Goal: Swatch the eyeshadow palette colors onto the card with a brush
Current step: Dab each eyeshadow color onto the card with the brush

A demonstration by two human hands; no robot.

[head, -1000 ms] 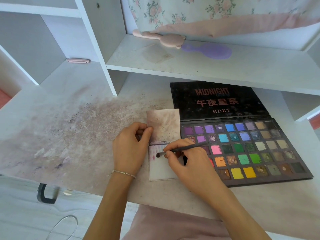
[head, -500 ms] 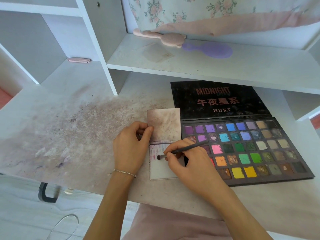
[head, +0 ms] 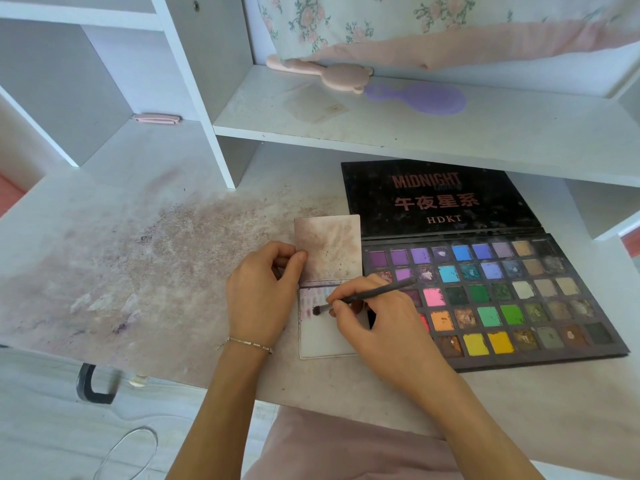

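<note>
Right hand [head: 374, 327] pinching brush [head: 367, 295] between thumb & fingers [head: 341, 299], handle slanting up-right over palette, dark bristle tip down on card [head: 325, 341] near its upper left, just beside a row of faint pink/purple streaks. Card = white, lying flat on tabletop [head: 104, 271], touching palette's left edge; right hand covers its right part. Above card & abutting it, a stained, dusty pinkish flap [head: 327, 249], propped up & held at its left edge by left hand [head: 261, 292], thumb on front, other fingers curled behind. Thin bracelet [head: 247, 342] on left wrist. Eyeshadow palette [head: 502, 299] open to right of card, pans in rows: purples & blues at top, greens mid, orange/yellow low, browns/beiges at right; several pans look worn or crumbled. Black lid [head: 436, 199] lying back under shelf, lettered "MIDNIGHT" & "HDKT" w/ pink characters between. Tabletop smeared w/ brownish-pink powder dust left of hands. On shelf [head: 485, 133] above: pink bear-shaped item w/ handle [head: 332, 76] & flat purple one [head: 422, 97] just beside it, floral cloth [head: 415, 19] hanging behind. Small pink clip-like thing [head: 157, 118] in left cubby. Pink fabric [head: 329, 445] at bottom edge, below tabletop.
</note>
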